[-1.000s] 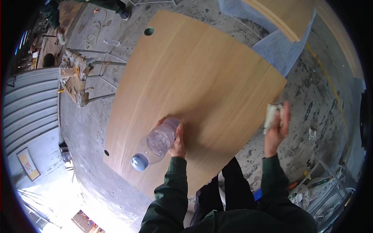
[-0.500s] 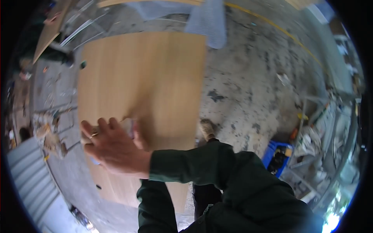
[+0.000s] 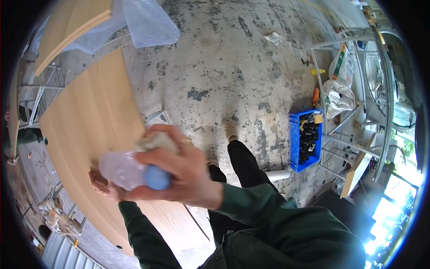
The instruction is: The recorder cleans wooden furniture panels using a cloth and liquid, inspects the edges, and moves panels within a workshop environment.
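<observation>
Open passage exists over the bare grey concrete floor (image 3: 233, 67) between the light wooden board (image 3: 89, 130) and the blue plastic crate (image 3: 295, 139). A white wire rack (image 3: 354, 80) obstructs the area behind that crate.

Your right hand (image 3: 179, 172) is raised close to the camera, fingers curled in a grip. Your left hand (image 3: 105, 186) sits just behind it, mostly hidden, also gripping.
</observation>
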`<move>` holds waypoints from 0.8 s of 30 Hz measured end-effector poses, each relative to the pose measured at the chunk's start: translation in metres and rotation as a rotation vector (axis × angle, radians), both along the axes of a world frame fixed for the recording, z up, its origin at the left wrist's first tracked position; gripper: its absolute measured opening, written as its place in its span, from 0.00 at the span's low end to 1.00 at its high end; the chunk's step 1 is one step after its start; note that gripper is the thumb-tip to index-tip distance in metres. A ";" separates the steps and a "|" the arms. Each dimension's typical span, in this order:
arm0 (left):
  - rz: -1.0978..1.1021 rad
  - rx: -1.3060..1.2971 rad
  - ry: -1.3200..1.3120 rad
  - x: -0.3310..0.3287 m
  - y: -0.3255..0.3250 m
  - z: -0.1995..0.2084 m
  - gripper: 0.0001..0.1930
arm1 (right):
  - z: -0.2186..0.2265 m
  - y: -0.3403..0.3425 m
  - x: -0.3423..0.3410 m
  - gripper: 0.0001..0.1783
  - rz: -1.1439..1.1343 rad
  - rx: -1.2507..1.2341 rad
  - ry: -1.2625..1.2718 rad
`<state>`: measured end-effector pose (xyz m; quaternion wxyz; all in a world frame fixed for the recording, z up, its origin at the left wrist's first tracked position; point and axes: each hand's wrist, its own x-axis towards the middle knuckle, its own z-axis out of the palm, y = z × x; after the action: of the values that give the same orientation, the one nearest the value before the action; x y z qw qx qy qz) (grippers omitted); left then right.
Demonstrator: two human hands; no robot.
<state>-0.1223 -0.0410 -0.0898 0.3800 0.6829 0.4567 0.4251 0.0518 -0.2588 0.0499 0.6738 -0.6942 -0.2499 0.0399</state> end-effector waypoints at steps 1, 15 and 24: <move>-0.019 0.035 0.143 -0.001 0.001 0.000 0.30 | -0.004 -0.026 0.007 0.31 -0.011 -0.027 -0.006; -0.082 0.515 1.318 -0.022 -0.033 -0.040 0.26 | -0.277 -0.412 0.131 0.22 -0.635 -0.983 0.209; 0.147 0.441 1.258 0.004 -0.157 -0.056 0.30 | -0.458 -0.651 0.232 0.29 -1.140 -1.352 0.398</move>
<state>-0.1180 -0.1978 -0.1459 -0.1370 0.8293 0.5391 0.0541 0.2836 -0.9103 -0.4081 0.0706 -0.9406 0.3295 -0.0425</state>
